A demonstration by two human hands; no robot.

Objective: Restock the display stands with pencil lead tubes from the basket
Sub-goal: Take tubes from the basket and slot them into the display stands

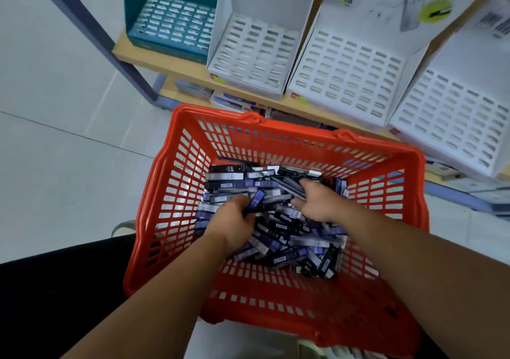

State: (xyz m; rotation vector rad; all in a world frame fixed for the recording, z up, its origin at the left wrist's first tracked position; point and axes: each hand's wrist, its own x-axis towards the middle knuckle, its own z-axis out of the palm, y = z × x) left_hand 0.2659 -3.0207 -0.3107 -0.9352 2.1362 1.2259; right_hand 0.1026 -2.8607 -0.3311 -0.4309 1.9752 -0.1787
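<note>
**Orange basket of pencil lead tubes below four slotted display stands**

Pale floor tiles [55, 143] fill the left side of the head view. A wooden shelf [165, 64] on a blue-grey frame runs from the upper left towards the right edge.

Four display stands sit side by side along the shelf, each with a sloping face of small slots:
- The teal stand [171, 21] is at the left end of the shelf.
- The first white stand [254, 46] is just beside it.
- The second white stand [347, 66] follows.
- The third white stand [455, 118] is at the right end, cut off by the frame edge.

No tubes can be made out in the slots of the white stands.

The orange plastic basket [276, 317], with slotted walls, sits in front of the shelf's front edge. The pencil lead tubes [289, 237] lie in a loose heap on the basket's floor, lying in all directions. They are dark, blue and pale grey, and some are printed "HB".

Both bare forearms reach down into the basket from the near rim. The left hand [234, 222] is on the heap's left side, its fingers curled round a blue tube [257, 200] that stands up out of the fist. The right hand [317, 202] is near the far wall, with finger and thumb pinching a dark tube [287, 185] that points up and to the left. The two hands are near each other but do not touch.
</note>
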